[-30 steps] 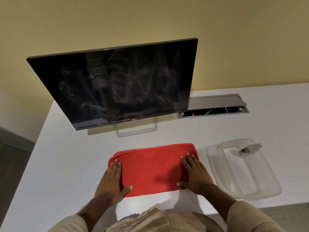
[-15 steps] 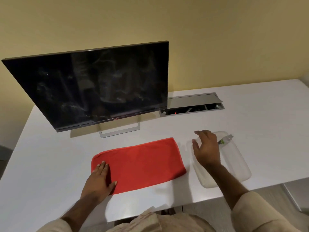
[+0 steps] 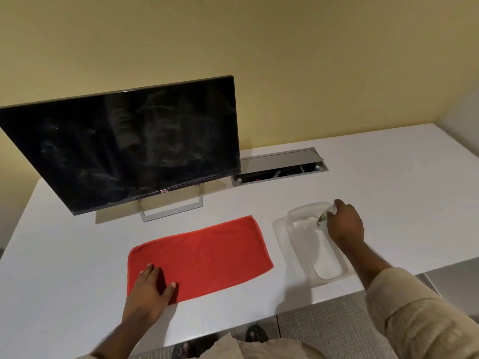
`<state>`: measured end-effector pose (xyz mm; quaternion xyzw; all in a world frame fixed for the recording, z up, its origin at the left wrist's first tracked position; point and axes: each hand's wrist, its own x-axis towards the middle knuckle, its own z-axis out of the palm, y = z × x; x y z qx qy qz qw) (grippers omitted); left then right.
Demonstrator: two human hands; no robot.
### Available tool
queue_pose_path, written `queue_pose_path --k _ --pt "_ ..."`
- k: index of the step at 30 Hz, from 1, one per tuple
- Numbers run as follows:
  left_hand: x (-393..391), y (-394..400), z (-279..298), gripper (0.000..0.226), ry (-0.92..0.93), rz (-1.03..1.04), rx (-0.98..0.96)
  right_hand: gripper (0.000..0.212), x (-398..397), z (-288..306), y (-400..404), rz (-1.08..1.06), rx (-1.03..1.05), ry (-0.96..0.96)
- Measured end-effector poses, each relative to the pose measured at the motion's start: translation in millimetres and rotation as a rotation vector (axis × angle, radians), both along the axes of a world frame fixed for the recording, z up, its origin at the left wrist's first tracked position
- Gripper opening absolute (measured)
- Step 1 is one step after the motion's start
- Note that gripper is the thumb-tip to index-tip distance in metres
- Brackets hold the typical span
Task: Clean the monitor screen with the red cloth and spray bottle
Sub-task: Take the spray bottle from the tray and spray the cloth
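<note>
Grasping spray bottle (image 3: pixel 323 216) — tray (image 3: pixel 281 226) edge

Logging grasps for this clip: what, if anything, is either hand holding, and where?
Right hand closes on the spray bottle near its top; left hand rests flat on the red cloth.

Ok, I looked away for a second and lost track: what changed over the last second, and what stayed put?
The right hand left the flat red cloth, moved right to the clear plastic tray and closed around the small spray bottle lying in it. The left hand stays flat on the cloth's near left corner. The smudged black monitor and the tray have not visibly moved.
</note>
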<state>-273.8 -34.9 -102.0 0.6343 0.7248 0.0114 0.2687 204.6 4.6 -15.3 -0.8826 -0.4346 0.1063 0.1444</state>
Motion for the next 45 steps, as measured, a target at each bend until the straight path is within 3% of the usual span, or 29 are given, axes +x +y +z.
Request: queue_pose_path --k 10,17,25,31,36,38,42,45 --pt "12 3 9 0.075 0.022 -0.037 -0.013 0.009 9 -5 3 -0.011 0.038 0.010" --pt "17 12 16 0.073 -0.003 -0.048 0.037 0.021 -9 21 -3 0.037 0.046 -0.101" --pt "44 27 32 0.068 -0.097 -0.121 0.168 0.022 -53 92 -5 0.085 0.311 -0.059" --pt "94 38 75 0.062 -0.378 -0.211 0.346 0.016 -110 125 -5 0.209 0.397 0.072" --pt "124 37 105 0.079 -0.567 -0.362 0.299 0.023 -161 129 -7 0.345 0.351 0.240" --pt "128 35 109 0.077 -0.662 -0.329 0.273 0.022 -176 129 -6 0.382 0.339 0.315" --pt "124 31 109 0.045 -0.761 -0.147 0.335 0.025 -197 128 -4 0.444 0.376 0.391" --pt "117 31 107 0.042 -0.889 -0.028 0.285 0.021 -205 125 -4 0.489 0.438 0.413"
